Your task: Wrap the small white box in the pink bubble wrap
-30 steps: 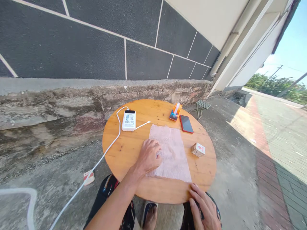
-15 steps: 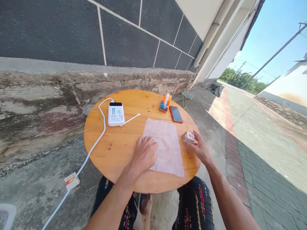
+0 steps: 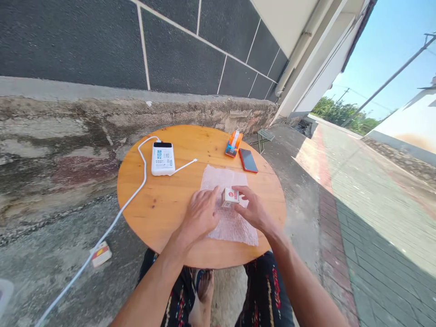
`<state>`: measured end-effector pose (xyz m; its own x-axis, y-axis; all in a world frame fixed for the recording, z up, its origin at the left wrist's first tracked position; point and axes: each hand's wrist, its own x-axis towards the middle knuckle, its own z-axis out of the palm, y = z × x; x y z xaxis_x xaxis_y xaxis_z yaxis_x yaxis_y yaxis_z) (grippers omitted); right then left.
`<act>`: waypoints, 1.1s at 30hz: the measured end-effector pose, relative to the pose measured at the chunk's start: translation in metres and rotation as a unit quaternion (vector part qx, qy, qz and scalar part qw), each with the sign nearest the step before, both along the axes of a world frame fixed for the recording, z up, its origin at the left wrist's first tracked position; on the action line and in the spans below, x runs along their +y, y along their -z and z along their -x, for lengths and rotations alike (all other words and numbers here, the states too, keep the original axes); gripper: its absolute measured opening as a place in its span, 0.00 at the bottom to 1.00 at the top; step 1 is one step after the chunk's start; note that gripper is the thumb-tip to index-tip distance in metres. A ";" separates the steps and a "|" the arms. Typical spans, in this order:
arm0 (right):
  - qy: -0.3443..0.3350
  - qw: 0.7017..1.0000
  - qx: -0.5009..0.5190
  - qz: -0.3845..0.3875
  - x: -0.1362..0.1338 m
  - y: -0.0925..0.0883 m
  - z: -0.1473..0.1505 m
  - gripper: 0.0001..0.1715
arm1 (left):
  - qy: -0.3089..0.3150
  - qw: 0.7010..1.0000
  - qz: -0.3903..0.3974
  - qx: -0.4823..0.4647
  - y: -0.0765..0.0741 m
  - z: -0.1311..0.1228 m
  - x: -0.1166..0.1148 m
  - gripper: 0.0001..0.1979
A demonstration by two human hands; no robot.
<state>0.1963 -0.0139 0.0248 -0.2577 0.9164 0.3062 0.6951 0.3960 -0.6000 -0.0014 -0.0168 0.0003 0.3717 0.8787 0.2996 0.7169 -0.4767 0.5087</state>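
hands, small cardboard box (image 3: 230,197), bubble wrap (image 3: 227,206)

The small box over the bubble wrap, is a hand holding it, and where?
The right hand holds the small box by its right side, over the bubble wrap; the left hand presses the wrap.

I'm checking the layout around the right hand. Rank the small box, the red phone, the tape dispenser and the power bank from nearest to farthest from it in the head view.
From the right hand:
1. Small box, at its fingertips on the bubble wrap.
2. Red phone, beyond it towards the table's far edge.
3. Tape dispenser, just past the phone.
4. Power bank, far left, cabled.
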 end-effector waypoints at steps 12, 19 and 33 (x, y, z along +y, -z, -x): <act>-0.021 0.998 -0.022 0.047 -0.001 0.010 -0.007 0.35 | -0.033 0.999 0.016 -0.039 -0.001 0.000 0.006 0.34; -0.049 0.998 -0.020 0.033 0.002 0.013 -0.010 0.30 | -0.048 0.997 0.010 -0.060 0.006 0.001 0.010 0.32; -0.034 0.994 -0.072 -0.073 -0.069 0.008 -0.018 0.21 | -0.053 0.998 0.000 -0.041 0.002 -0.001 0.008 0.28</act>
<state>0.2140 -0.0826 0.0173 -0.3687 0.8440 0.3895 0.7378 0.5206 -0.4296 0.0001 -0.0090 -0.0016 0.2506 0.9116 0.3259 0.7189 -0.4007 0.5680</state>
